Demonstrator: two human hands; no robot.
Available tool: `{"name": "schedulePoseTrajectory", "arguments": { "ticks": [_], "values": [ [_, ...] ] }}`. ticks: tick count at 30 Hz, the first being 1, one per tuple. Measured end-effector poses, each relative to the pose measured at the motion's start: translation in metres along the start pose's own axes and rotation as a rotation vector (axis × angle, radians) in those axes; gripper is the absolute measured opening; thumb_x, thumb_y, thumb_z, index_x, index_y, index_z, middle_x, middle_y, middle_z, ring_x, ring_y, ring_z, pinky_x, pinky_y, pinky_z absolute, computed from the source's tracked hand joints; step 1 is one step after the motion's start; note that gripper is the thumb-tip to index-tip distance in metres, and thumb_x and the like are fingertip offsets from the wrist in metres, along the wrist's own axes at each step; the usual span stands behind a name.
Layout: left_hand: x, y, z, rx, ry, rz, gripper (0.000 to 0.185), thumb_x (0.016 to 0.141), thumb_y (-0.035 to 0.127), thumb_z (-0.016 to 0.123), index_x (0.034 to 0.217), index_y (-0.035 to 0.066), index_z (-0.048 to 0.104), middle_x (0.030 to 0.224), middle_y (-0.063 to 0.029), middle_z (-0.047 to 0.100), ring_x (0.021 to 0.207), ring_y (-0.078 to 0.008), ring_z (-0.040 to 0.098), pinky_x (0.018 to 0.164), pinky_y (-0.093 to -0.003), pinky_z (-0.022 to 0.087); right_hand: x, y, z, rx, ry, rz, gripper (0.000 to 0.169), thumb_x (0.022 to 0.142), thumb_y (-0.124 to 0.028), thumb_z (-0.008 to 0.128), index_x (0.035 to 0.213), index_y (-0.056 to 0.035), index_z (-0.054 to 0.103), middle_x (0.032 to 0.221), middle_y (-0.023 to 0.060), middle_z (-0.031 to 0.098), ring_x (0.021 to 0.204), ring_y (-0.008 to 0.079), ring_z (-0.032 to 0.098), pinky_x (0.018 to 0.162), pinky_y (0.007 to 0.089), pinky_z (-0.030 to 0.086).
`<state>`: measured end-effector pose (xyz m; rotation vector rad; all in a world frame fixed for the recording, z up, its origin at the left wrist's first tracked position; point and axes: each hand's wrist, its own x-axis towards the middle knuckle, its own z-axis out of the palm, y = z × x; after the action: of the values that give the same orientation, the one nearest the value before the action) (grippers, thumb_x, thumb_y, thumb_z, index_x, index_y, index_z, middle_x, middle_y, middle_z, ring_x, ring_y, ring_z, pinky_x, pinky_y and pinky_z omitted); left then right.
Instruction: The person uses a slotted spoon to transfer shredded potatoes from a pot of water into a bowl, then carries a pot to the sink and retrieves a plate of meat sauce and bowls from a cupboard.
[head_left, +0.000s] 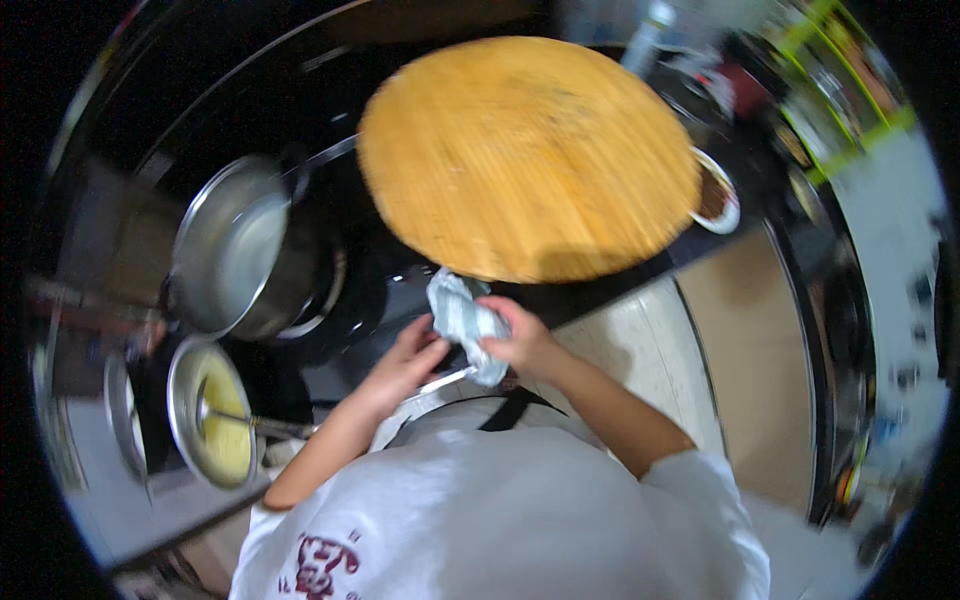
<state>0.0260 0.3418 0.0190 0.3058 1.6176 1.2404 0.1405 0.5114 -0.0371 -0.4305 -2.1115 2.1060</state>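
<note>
A crumpled pale blue-and-white cloth (465, 315) is gripped in my right hand (523, 341), close to the counter's front edge. My left hand (409, 360) is just left of the cloth, fingers loosely curled; whether it touches the cloth I cannot tell. Beyond both hands a large round wooden board (525, 157) lies on the dark counter, its near rim just past the cloth's top. Blur softens the hands and the board's surface.
Left of the board, a deep metal pot (251, 247) holds cloudy liquid. Nearer sits a metal bowl (176, 405) of yellow liquid with a ladle (225, 414) in it. A white bowl (726, 217) with brown contents is partly behind the board's right rim. At far right stands a green-framed rack (862, 135).
</note>
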Motion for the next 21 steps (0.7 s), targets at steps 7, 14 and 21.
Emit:
{"name": "schedulePoseTrajectory", "arguments": {
  "ticks": [7,14,21],
  "values": [
    [-0.029,0.006,0.006,-0.297,-0.001,0.287,0.049,0.086,0.018,0.053,0.126,0.002,0.03,0.114,-0.0078,0.048,0.105,-0.0154,0.045,0.09,-0.0303,0.037,0.006,-0.043,0.027,0.419,-0.185,0.064,0.039,0.075,-0.004,0.063,0.109,-0.0012,0.043,0.097,0.0072,0.053,0.082,0.0107,0.051,0.066,0.0244,0.044],
    [-0.085,0.011,-0.039,-0.436,0.173,0.22,0.041,0.087,0.017,0.051,0.122,0.002,0.038,0.11,-0.0073,0.05,0.1,-0.014,0.048,0.087,-0.0288,0.039,0.017,-0.066,0.054,0.244,-0.167,-0.013,0.016,0.079,-0.004,0.055,0.095,0.0011,0.055,0.1,0.0062,0.052,0.086,0.0111,0.051,0.075,0.0244,0.042],
    [-0.133,-0.001,-0.099,-0.704,0.081,0.425,0.039,0.082,0.012,0.055,0.119,0.003,0.043,0.112,-0.0093,0.052,0.1,-0.0184,0.053,0.086,-0.0317,0.043,0.024,-0.136,0.088,0.648,-0.329,-0.002,0.024,0.085,-0.008,0.043,0.108,-0.0024,0.047,0.116,0.0098,0.044,0.104,0.0198,0.046,0.09,0.0345,0.037]
  ]
}}
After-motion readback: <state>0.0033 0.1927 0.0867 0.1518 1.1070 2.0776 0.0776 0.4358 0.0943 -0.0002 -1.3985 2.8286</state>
